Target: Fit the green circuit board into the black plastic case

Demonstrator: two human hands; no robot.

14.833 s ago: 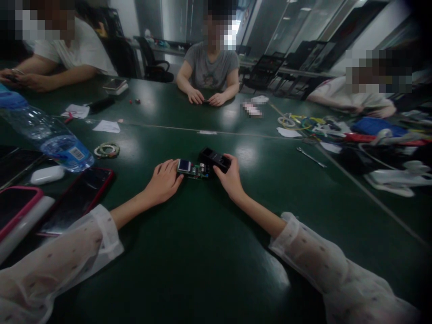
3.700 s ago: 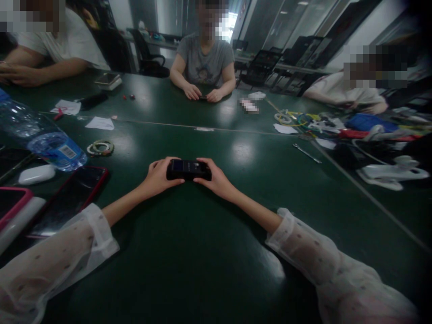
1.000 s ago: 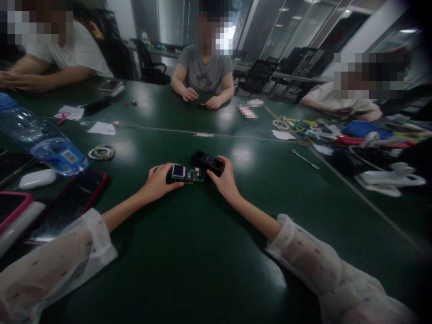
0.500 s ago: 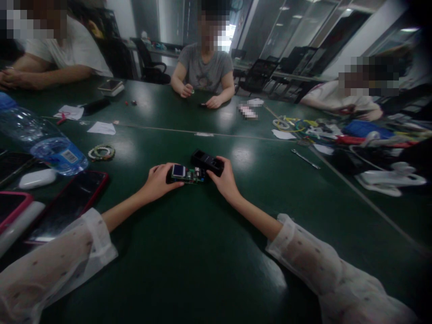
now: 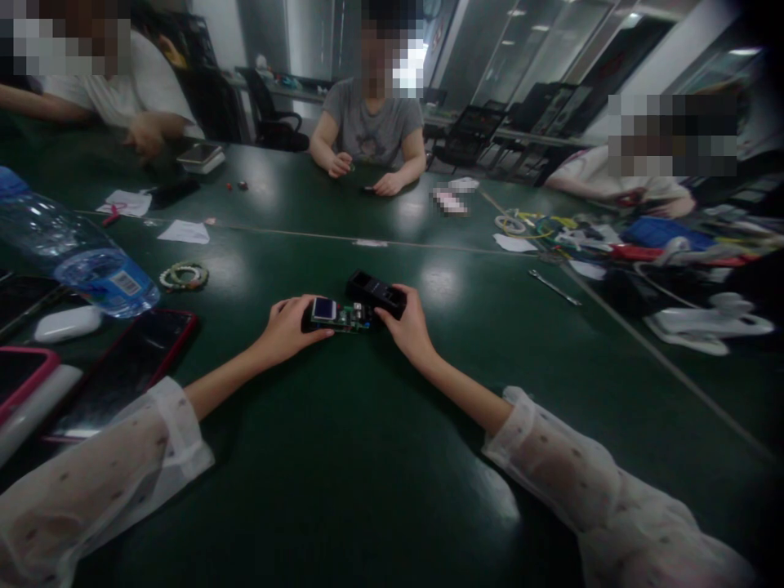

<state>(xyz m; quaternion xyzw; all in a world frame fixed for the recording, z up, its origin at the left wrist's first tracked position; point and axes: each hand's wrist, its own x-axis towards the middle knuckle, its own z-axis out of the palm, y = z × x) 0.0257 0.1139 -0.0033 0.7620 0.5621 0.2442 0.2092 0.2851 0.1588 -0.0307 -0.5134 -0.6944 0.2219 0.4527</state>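
My left hand (image 5: 289, 328) is closed around the left end of a small green circuit board (image 5: 346, 317) with a little screen, which faces up. Thumb below and fingers above, it grips the board's edges, and something black shows beneath them. My right hand (image 5: 405, 322) is closed on the right end of a black plastic casing (image 5: 375, 292) with cut-out openings. The casing lies just behind and to the right of the board. They sit close together at the middle of the dark green table (image 5: 331, 457); whether they touch I cannot tell.
On the left lie a water bottle (image 5: 104, 261), a dark phone with a red edge (image 5: 135, 359), a white earbud case (image 5: 69, 324) and bracelets (image 5: 184, 276). A wrench (image 5: 554, 287) and tangled cables (image 5: 551, 229) are at the right. Three people sit across the table.
My hands, the board and the casing have stayed in place. The person at the far left has moved their arms apart, one hand now nearer the stacked boxes.
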